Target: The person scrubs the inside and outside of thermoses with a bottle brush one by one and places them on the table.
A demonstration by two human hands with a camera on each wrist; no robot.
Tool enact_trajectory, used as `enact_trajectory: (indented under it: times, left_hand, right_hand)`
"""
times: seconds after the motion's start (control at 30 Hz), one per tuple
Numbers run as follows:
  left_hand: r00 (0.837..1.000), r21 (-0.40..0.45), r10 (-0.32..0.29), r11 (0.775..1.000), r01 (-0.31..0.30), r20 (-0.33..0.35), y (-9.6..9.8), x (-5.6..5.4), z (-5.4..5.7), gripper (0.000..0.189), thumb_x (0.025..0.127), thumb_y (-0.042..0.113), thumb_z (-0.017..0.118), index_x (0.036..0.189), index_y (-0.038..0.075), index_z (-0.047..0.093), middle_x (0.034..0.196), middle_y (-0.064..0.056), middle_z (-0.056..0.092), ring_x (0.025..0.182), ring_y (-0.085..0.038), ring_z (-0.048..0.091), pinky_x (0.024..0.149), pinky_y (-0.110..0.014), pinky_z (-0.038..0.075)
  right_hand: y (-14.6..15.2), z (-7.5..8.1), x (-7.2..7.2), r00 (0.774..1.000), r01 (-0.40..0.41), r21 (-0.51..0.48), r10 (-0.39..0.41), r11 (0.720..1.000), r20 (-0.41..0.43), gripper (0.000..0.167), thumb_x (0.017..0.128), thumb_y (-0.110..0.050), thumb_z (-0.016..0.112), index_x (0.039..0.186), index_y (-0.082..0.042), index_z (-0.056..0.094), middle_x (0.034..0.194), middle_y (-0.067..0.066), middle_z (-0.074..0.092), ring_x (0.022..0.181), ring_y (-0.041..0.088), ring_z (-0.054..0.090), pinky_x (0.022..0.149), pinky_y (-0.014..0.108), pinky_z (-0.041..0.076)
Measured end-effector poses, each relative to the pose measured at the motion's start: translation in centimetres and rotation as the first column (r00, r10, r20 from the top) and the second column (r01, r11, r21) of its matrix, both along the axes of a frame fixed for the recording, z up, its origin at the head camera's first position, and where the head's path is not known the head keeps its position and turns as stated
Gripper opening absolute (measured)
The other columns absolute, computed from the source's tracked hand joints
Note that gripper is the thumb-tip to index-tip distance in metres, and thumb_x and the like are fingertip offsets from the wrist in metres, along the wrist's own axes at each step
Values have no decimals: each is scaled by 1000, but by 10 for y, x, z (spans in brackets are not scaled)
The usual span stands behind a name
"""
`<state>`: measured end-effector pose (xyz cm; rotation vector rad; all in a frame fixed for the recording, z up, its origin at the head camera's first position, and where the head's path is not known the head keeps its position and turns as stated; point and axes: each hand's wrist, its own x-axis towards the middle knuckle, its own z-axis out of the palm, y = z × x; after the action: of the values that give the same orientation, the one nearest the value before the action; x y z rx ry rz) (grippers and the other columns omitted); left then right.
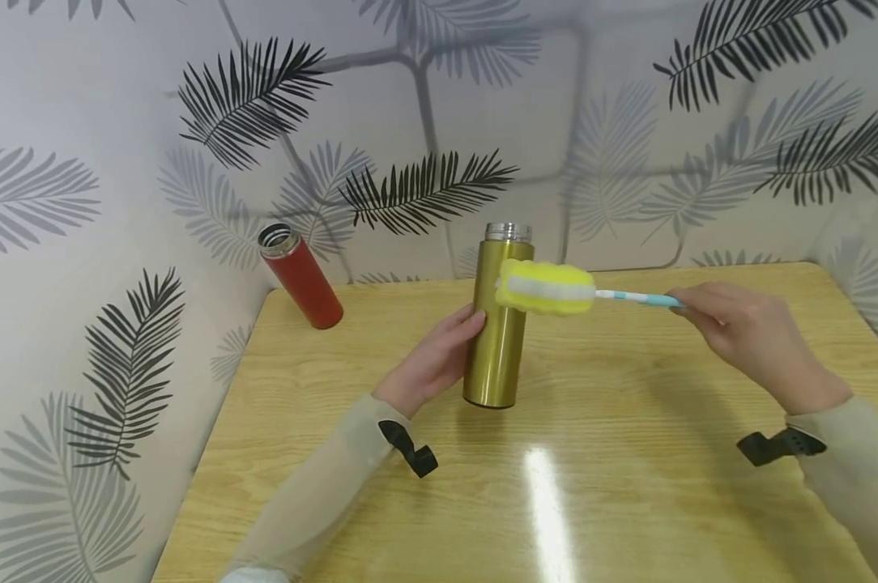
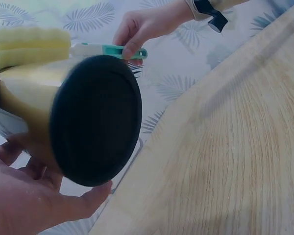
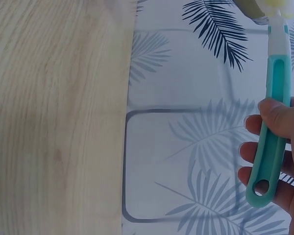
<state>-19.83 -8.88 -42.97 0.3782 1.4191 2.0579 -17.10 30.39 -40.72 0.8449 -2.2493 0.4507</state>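
My left hand [image 1: 442, 356] grips a gold thermos bottle [image 1: 493, 348] round its side and holds it nearly upright, its steel neck uncapped. The bottle's black base [image 2: 98, 120] faces the camera in the left wrist view. With my right hand [image 1: 745, 332] I hold a bottle brush by its teal and white handle [image 3: 277, 83], thumb on top and fingers curled beneath. The brush's yellow and white sponge head [image 1: 548, 287] lies sideways across the upper part of the bottle in the head view. Whether sponge and bottle touch, I cannot tell.
A red thermos bottle [image 1: 304, 279], uncapped, stands at the back left corner of the wooden table [image 1: 592, 486]. Behind the table rises a wall [image 1: 497, 121] covered in a leaf pattern. Black straps circle both wrists.
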Motion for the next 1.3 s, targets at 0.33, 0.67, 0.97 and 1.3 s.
enact_trajectory:
  times: [0.33,0.67,0.97,1.3]
  left_hand:
    - [999,30,22,999,-23,23,0,-3,-5,120,70,67,86,157,4,33,123,-1,63,114,-17,60,108,-41,42]
    - [997,168,53,984,-63,63,-1,-5,-9,74,91,54,75,146,20,39,135,-3,54,127,-19,52,116,-43,33]
    - [988,188,138,971,-150,75,-7,-13,-5,33,113,30,45,140,12,48,129,1,60,120,-14,57,109,-34,42]
    - [969,149,235,958,-245,80,-10,-16,5,41,115,21,35,155,10,33,142,-6,48,130,-20,48,120,-43,32]
  right_hand:
    - [1,1,-1,999,48,-50,-48,998,-6,64,110,-53,41,106,-2,79,90,12,77,76,32,72,60,47,51]
    - [-12,-10,5,998,-42,-20,42,999,40,60,110,-52,41,109,-5,79,89,7,76,73,25,71,60,44,54]
    - [-15,-16,9,993,-93,48,89,994,77,64,111,-51,36,109,-3,79,93,7,77,79,26,74,63,44,58]
    - [-14,-24,16,983,-147,95,136,984,121,60,112,-49,34,111,-8,78,98,0,76,81,20,73,62,37,58]
